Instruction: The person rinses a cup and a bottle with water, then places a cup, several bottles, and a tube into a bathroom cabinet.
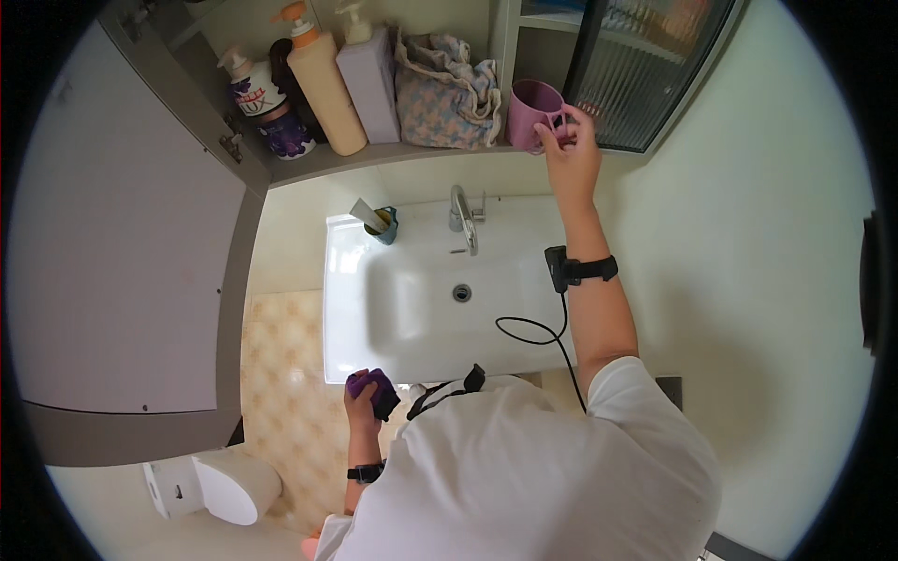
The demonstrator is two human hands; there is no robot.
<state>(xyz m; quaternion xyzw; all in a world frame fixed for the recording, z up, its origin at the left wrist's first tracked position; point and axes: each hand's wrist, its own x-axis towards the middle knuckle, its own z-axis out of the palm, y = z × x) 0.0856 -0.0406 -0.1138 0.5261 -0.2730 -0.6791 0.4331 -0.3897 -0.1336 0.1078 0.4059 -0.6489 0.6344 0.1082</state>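
My right hand [569,150] reaches up to the cabinet shelf, its fingers closed on the handle side of a pink mug [528,118]. The mug stands upright at the shelf's front edge, beside a patterned cloth bag [444,98]. Low on the left, in front of the basin, my left hand [359,400] is wrapped round a bunched purple cloth [382,393]; its far side looks darker. Each wrist wears a black strap, and a black cable hangs from the right one.
Below the shelf is a white washbasin [402,360] with a chrome tap [460,220] and a blue-green cup [383,229] holding a tube. Pump bottles [327,93] line the shelf. An open cabinet door [122,243] juts out left; a ribbed glass door [617,84] stands right. A toilet [229,486] sits lower left.
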